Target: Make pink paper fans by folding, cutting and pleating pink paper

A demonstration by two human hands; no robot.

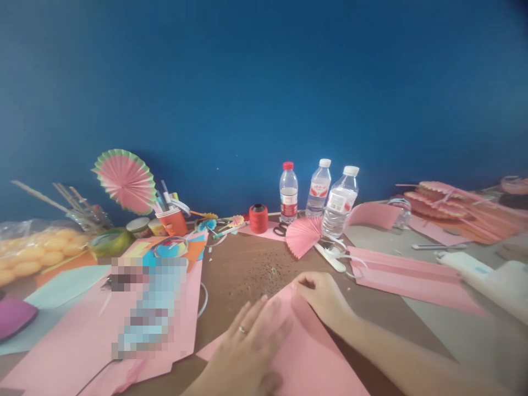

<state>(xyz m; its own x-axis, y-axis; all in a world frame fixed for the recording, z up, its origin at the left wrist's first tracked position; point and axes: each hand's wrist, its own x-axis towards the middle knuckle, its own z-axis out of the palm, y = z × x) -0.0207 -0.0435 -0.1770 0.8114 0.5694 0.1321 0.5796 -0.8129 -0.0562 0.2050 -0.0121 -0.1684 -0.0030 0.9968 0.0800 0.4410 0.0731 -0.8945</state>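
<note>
A sheet of pink paper (pixel 313 352) lies on the brown table in front of me, one corner pointing away. My left hand (pixel 253 341), with a ring on one finger, rests flat on its left part, fingers stretched out and somewhat blurred. At the far corner, my right hand (pixel 322 294) pinches the paper's edge between thumb and fingers. Just beyond my right hand is a small pleated pink paper fan (pixel 304 235). Dark specks (pixel 270 272) are scattered on the tabletop past the sheet.
Three plastic bottles (pixel 289 192) stand by the blue wall, beside a red thread spool (pixel 258 219) and black scissors (pixel 281 229). Leftward are more pink paper (pixel 74 330), an orange cup of pens (pixel 173 221) and a round paper fan (pixel 124 181). Folded pink paper (pixel 408 278) lies right.
</note>
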